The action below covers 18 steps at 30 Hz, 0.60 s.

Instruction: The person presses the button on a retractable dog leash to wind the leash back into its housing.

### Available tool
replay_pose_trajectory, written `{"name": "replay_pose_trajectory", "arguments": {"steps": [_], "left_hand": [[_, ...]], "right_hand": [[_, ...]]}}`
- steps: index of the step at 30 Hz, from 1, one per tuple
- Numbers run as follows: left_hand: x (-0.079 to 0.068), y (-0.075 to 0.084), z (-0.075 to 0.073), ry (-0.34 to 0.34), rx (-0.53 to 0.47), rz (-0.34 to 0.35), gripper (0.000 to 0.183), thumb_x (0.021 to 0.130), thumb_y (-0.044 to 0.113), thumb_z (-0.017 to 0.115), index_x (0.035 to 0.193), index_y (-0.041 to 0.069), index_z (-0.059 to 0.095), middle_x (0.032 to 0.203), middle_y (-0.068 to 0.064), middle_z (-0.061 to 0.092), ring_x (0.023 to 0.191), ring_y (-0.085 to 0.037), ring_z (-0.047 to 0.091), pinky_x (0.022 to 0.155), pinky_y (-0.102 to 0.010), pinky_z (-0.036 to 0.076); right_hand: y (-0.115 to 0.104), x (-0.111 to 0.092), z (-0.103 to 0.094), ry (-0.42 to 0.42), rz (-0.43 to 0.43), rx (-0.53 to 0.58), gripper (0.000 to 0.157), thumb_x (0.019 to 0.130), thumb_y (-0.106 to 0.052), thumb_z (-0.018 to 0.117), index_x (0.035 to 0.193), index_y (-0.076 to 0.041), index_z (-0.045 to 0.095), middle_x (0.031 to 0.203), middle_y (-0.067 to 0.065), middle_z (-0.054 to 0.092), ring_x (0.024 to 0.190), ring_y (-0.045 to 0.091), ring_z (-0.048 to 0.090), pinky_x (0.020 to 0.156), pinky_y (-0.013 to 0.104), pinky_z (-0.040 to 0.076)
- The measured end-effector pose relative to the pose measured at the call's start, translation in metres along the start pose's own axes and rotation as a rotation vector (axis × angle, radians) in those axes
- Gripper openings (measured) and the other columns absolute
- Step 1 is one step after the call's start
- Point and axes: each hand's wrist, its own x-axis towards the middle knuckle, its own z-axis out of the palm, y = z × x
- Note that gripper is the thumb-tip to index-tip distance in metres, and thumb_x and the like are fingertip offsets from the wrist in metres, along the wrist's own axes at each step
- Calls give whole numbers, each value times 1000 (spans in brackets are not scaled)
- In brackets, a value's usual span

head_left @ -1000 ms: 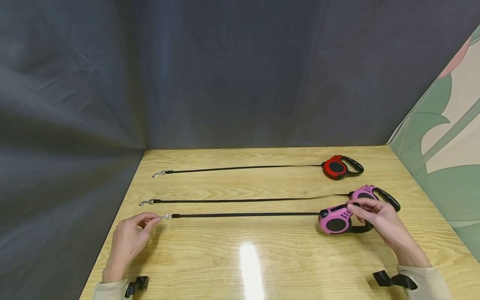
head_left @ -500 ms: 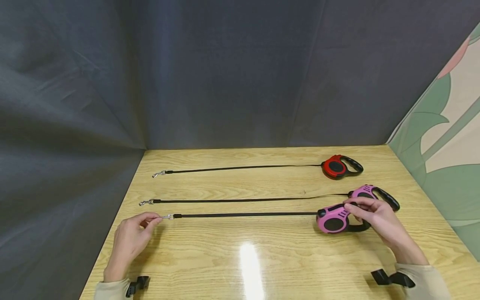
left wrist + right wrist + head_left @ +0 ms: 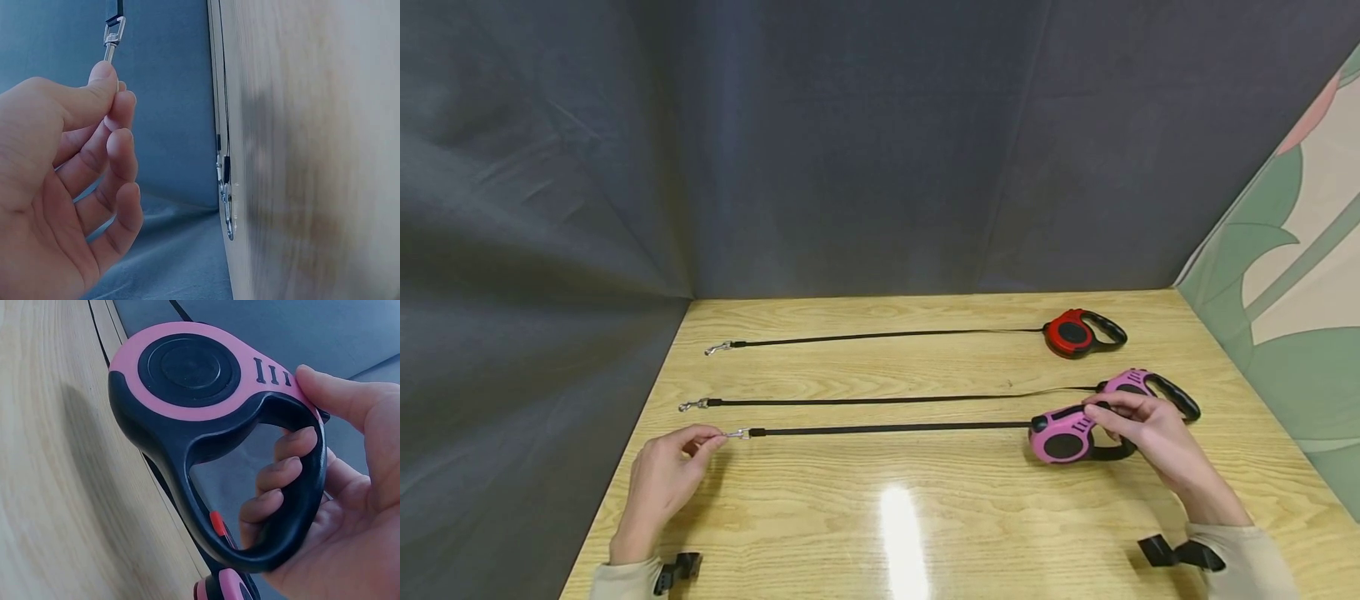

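My left hand (image 3: 666,471) pinches the metal snap hook (image 3: 110,47) of a retractable dog leash between thumb and forefinger. In the left wrist view its other fingers are loosely bent. The black strap (image 3: 887,428) runs taut from that hook to a pink and black casing (image 3: 187,369). My right hand (image 3: 1153,433) grips this casing by its black handle (image 3: 315,481), with the thumb on the pink shell and several fingers through the loop. A shadow on the wood shows the casing held above the table. Behind it, a second pink leash (image 3: 1127,382) lies partly hidden by the right hand.
A red retractable leash (image 3: 1070,335) lies farther back, its strap stretched left to a snap hook (image 3: 717,347). The second pink leash's hook (image 3: 692,405) lies just beyond my left hand. Dark cloth (image 3: 850,167) borders the wooden table (image 3: 805,517) at the back and left.
My right hand has shifted slightly left with the pink casing. My left hand and its hook have edged a little to the right. The two leashes lying behind have not moved.
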Motion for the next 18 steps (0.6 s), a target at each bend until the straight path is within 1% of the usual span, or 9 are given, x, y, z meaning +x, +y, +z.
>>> {"name": "replay_pose_trajectory", "arguments": {"steps": [4, 10, 18], "left_hand": [[0, 0, 0, 1, -4, 6, 9, 97, 29, 81, 99, 21, 84, 83, 7, 78, 71, -13, 69, 62, -30, 48], [-1, 0, 0, 23, -7, 16, 7, 96, 28, 82, 98, 22, 85, 83, 8, 78, 71, -12, 69, 62, -30, 49], [-2, 2, -1, 23, -10, 15, 6, 96, 28, 82, 98, 22, 84, 83, 8, 78, 71, -12, 69, 63, -30, 49]], "right_hand": [[-1, 1, 1, -2, -8, 10, 18, 106, -9, 66, 115, -16, 80, 74, -7, 53, 71, 20, 49, 65, 33, 34], [-2, 2, 2, 1, -9, -4, 17, 106, -12, 66, 116, -17, 79, 75, -7, 55, 72, 19, 51, 66, 32, 37], [-3, 3, 4, 3, -19, -11, 17, 106, -11, 67, 115, -14, 80, 76, -9, 55, 72, 19, 51, 66, 32, 38]]}}
